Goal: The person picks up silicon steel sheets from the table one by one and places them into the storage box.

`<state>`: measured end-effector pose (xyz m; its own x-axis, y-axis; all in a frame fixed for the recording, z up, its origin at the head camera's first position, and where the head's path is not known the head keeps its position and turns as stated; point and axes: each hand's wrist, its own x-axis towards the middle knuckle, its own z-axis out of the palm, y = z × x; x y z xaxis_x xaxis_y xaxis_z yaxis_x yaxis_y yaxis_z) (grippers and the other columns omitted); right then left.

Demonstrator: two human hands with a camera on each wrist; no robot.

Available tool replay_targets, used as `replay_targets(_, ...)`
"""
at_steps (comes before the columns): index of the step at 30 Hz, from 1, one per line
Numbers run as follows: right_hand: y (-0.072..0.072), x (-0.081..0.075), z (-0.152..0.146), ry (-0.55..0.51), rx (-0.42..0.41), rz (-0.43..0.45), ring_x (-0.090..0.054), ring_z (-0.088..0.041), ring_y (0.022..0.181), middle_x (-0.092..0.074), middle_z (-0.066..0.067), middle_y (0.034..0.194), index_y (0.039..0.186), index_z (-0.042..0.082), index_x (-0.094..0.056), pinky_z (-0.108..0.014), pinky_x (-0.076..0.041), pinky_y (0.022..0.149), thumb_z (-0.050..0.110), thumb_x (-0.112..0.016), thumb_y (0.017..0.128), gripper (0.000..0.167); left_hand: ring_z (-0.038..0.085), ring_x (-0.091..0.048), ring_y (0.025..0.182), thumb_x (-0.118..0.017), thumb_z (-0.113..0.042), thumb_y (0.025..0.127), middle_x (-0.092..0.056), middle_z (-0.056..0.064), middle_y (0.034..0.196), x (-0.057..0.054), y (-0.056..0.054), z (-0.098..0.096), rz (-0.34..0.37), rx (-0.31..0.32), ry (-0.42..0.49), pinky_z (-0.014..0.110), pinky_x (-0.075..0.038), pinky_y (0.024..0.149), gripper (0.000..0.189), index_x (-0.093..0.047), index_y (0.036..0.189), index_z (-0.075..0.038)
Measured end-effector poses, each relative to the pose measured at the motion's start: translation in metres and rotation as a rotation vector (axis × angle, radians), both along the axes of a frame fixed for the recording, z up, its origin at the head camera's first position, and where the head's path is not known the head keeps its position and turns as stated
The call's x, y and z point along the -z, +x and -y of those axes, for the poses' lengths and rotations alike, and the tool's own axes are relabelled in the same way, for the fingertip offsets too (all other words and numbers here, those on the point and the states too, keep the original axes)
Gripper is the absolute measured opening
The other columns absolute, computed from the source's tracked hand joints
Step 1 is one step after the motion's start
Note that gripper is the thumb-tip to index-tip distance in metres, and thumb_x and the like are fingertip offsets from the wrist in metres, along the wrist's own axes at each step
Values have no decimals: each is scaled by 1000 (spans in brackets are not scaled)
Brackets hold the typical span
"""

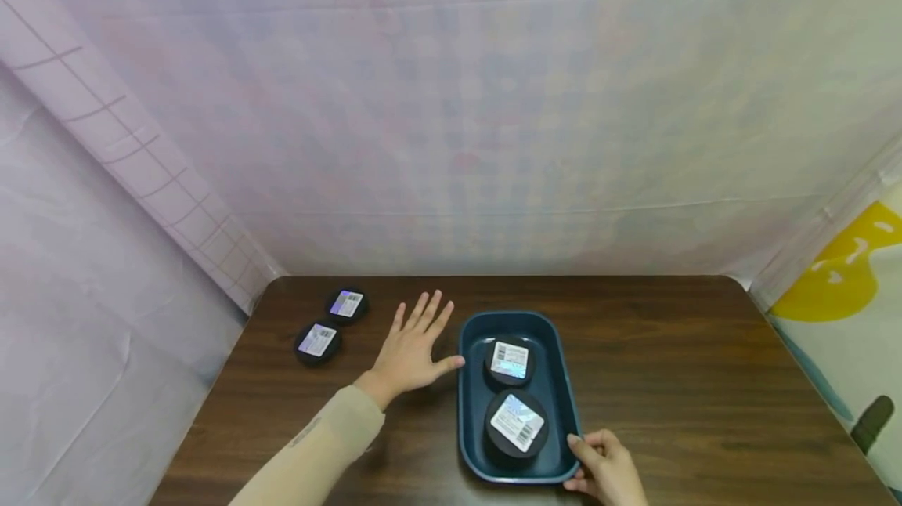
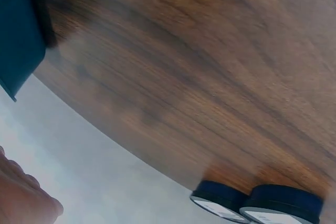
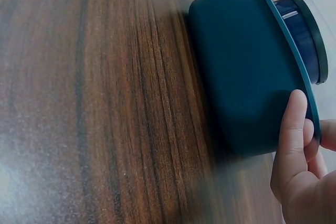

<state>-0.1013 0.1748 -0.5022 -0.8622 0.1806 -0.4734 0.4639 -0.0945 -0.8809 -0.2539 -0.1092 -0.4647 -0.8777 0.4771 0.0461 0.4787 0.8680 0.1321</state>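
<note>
A dark blue-green rectangular tray lies on the wooden table. Inside it are two round black containers with white labels, a far one and a near one. My right hand pinches the tray's rim at the near right corner; the right wrist view shows its fingers against the outer wall. Fingers spread, my left hand is just left of the tray, its thumb tip right at the rim. It holds nothing. Part of the tray shows in the left wrist view.
Two similar black containers, one nearer and one farther back, stand side by side at the table's far left. A pale patterned sheet hangs behind the brown table, with more sheeting at both sides.
</note>
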Motion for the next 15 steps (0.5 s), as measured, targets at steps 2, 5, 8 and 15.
replay_targets(2, 0, -1, 0, 0, -3, -1, -53, -16, 52, -46, -7, 60, 90, -6, -43, -34, -55, 52, 6, -57, 88, 18, 23, 3, 143, -46, -67, 84, -2, 5, 157, 2, 0, 3, 3, -12, 4, 53, -2, 112, 88, -13, 151, -19)
replay_targets(5, 0, -2, 1, 2, -6, -1, -53, -16, 52, -46, -7, 60, 90, -6, -43, -34, -55, 52, 5, -57, 88, 18, 22, 4, 143, -45, -68, 84, -2, 5, 157, 4, -1, 7, 5, -27, 15, 53, -1, 112, 88, -13, 151, -19)
replay_targets(8, 0, -3, 1, 3, -5, -1, -53, -16, 53, -46, -7, 61, 91, -6, -43, -34, -55, 52, 5, -57, 88, 18, 24, 1, 143, -45, -67, 84, -2, 6, 156, 6, -2, 10, 3, -50, 19, 53, -2, 111, 88, -15, 151, -19)
replay_targets(15, 0, -3, 1, 9, -2, -2, -52, -16, 53, -46, -7, 61, 90, -6, -43, -35, -55, 52, 5, -57, 88, 18, 24, 6, 142, -41, -71, 84, 4, 3, 156, 10, -2, 21, 55, -147, -31, 53, 4, 111, 89, -9, 151, -22)
